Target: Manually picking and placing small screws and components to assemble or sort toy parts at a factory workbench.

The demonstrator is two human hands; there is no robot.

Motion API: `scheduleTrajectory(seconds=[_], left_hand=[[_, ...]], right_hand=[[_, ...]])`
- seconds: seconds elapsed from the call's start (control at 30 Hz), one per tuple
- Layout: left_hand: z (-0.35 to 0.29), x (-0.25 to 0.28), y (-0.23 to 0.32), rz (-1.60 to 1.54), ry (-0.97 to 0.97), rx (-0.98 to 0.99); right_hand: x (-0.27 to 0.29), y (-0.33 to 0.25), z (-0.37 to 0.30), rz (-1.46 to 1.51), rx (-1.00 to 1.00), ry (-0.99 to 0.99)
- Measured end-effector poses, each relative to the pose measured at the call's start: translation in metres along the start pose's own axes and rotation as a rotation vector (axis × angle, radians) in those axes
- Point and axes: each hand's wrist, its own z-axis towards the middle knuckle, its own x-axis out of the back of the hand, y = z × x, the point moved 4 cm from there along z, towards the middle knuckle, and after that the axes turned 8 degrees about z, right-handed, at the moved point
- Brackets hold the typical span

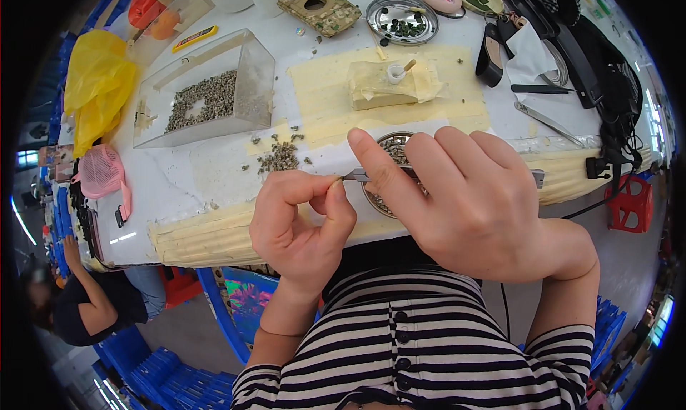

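Note:
My left hand [300, 224] is closed in a pinch, thumb against forefinger, over the table's front edge. Whatever lies between those fingertips is too small to make out. My right hand [471, 203] is closed around a slim silver-grey metal tool [539, 178], whose thin tip reaches the left fingertips. Most of the tool's body is hidden by the fingers, so its exact kind does not show. Behind the right hand, partly covered, a round metal dish [369, 196] holds small grey-brown pieces. A loose pile of similar pieces [280, 156] lies beyond my left hand.
A clear plastic bin [259, 71] with many small pieces stands at left. Ahead is a tape-covered block [386, 101] bearing a small white cup [396, 73]. Farther back are a camouflage-patterned box [336, 17] and a steel plate [371, 13]. Tweezers [547, 121] lie at right.

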Motion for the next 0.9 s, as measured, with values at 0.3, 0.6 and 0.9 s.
scheduleTrajectory(seconds=[0.3,0.6,0.9], left_hand=[[0.002,0.0,0.006,0.136,-0.016,-0.175],[0.0,0.0,0.007,0.185,0.003,-0.232],[-0.001,0.0,0.009,0.243,0.014,-0.253]], right_hand=[[0.002,0.005,-0.003,0.135,-0.028,-0.106],[0.003,0.011,0.0,0.302,-0.077,-0.144],[0.0,0.013,-0.004,0.284,-0.112,-0.205]])
